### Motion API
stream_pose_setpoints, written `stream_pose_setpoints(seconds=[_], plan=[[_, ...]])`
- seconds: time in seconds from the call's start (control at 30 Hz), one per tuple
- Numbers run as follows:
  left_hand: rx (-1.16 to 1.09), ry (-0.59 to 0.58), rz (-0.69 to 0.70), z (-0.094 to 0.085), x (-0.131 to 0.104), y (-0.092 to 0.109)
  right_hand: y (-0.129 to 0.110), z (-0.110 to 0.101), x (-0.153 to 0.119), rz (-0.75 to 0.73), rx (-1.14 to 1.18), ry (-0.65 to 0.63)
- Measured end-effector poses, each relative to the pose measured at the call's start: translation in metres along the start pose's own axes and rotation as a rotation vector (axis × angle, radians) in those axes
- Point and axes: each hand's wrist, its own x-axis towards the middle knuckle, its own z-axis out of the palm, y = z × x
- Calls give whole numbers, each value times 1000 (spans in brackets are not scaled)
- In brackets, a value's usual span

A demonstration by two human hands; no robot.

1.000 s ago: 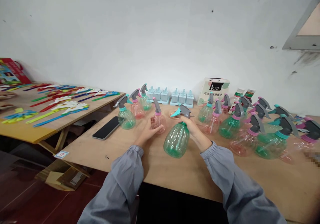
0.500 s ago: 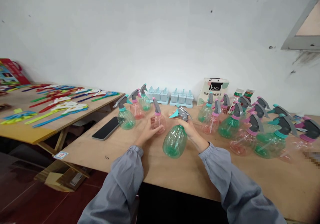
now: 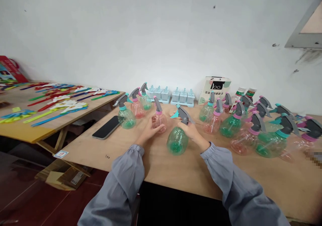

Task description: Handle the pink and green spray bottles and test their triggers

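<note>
My left hand (image 3: pixel 150 131) is wrapped round the body of a pink spray bottle (image 3: pixel 160 123) that stands upright on the brown table (image 3: pixel 120 155). To its right, my right hand (image 3: pixel 190 129) grips the neck of a green spray bottle (image 3: pixel 177 141) with a grey head and turquoise trigger. This bottle is nearly upright; whether its base touches the table is hard to tell. Behind my left hand stand a green bottle (image 3: pixel 127 118), a pink bottle (image 3: pixel 138 109) and another green bottle (image 3: pixel 145 101).
Several spray bottles (image 3: pixel 230 127) crowd the right side. A black phone (image 3: pixel 106 128) lies at the left. Pale blue moulds (image 3: pixel 183 97) and a printed box (image 3: pixel 213 91) stand by the wall. Colourful hand-shaped clappers (image 3: pixel 59 106) cover the left table.
The green bottle in my right hand has swung from a tilt to nearly upright, its base moving slightly right. My left hand stays round the pink bottle.
</note>
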Motion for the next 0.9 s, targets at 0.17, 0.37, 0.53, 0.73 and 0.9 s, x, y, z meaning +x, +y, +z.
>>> stream_pose_setpoints(seconds=[0.17, 0.37, 0.53, 0.73, 0.9], plan=[[55, 3, -30, -1, -4, 12, -5, 2, -2, -98, 158, 47], [28, -15, -38, -1, -2, 7, 4, -15, -12, -134, -37, 163], [80, -8, -20, -1, -2, 7, 10, -67, -30, -238, -144, 313], [96, -14, -30, -1, -3, 10, 21, -135, -46, -283, -382, 572], [54, -11, -37, 1, 1, -1, 26, -144, -41, -299, -467, 691]])
